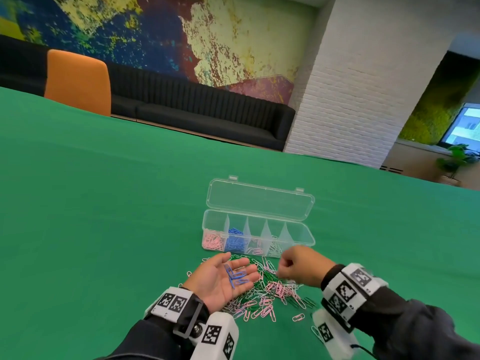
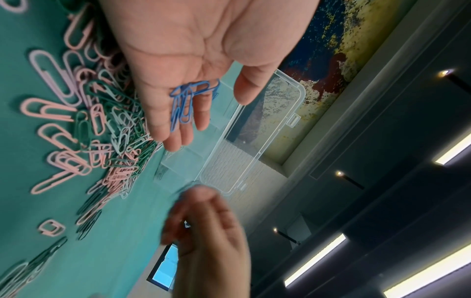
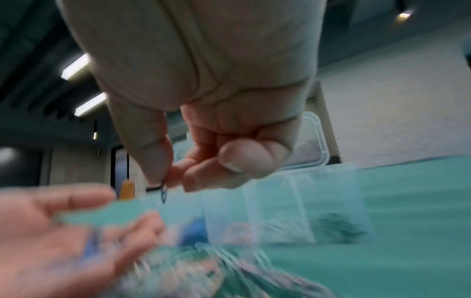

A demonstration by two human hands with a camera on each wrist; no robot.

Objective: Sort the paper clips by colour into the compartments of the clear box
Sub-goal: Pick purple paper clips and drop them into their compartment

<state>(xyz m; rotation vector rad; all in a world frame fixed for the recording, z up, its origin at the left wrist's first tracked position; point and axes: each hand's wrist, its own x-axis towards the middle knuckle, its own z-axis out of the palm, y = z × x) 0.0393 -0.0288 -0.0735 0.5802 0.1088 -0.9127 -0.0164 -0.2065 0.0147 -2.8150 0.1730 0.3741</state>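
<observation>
Blue paper clips (image 1: 237,277) loose on flat left hand (image 1: 220,278), fingers straight and together, near clear box (image 1: 298,231); right hand (image 1: 298,266) pinching one small clip between thumb and forefinger; likely light, stiff, slippery wire, best nipped across the loop.

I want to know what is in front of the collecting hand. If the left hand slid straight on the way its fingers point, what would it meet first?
Probably the clear box: the left hand points at its near wall, though depth is unclear.
</observation>
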